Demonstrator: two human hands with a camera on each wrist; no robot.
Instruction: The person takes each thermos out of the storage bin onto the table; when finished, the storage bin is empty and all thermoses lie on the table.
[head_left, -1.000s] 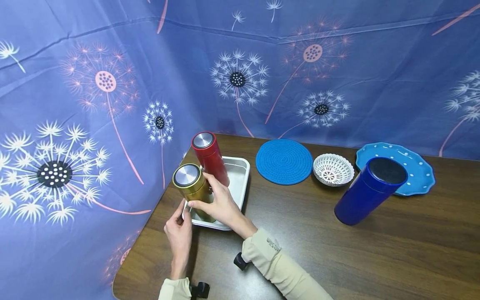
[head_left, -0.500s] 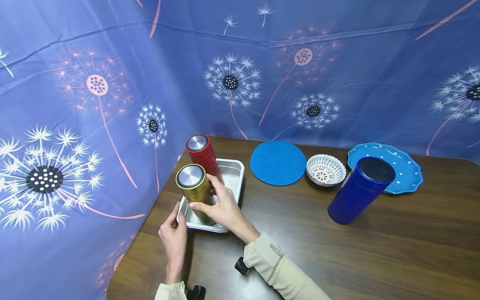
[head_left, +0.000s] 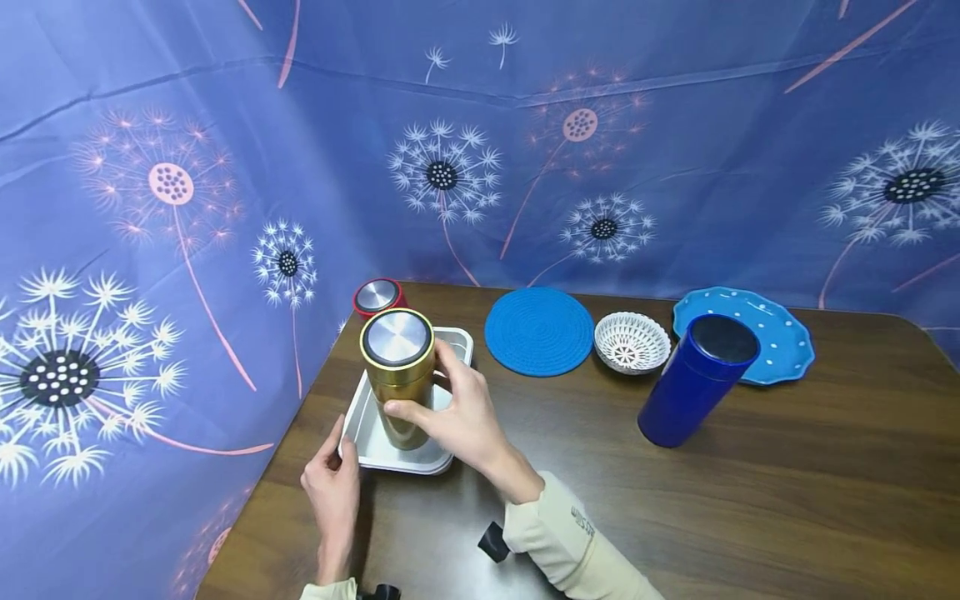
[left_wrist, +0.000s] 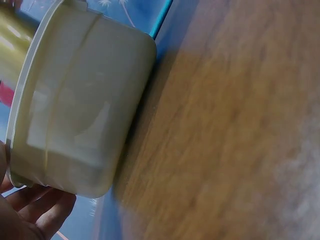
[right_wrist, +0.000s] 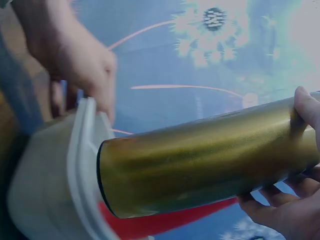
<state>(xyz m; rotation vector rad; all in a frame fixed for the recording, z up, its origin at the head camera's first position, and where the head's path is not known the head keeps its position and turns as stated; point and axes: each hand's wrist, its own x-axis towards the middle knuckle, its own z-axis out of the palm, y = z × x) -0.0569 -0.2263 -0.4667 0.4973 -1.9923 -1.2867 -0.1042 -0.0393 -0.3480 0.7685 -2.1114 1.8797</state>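
My right hand (head_left: 472,417) grips a gold thermos flask (head_left: 401,387) with a steel-topped lid, thumb on the near side and fingers round the far side. The flask is upright over a white plastic box (head_left: 369,446); in the right wrist view its base overlaps the box rim. The left hand (head_left: 332,487) pinches the rim at the box's near left corner. Behind the gold flask, a red thermos flask (head_left: 377,297) is mostly hidden in the head view. The left wrist view shows the box's deep translucent side (left_wrist: 85,105) on the wooden table.
Right of the box lie a round blue woven mat (head_left: 538,332), a white openwork bowl (head_left: 632,342) and a blue dotted plate (head_left: 776,333). A tall blue thermos flask (head_left: 693,383) stands before the plate. A dandelion-patterned cloth (head_left: 450,83) hangs behind the table.
The right hand has raised the gold flask, which now covers more of the red one. The left hand keeps its hold on the box corner. The head view has shifted slightly.
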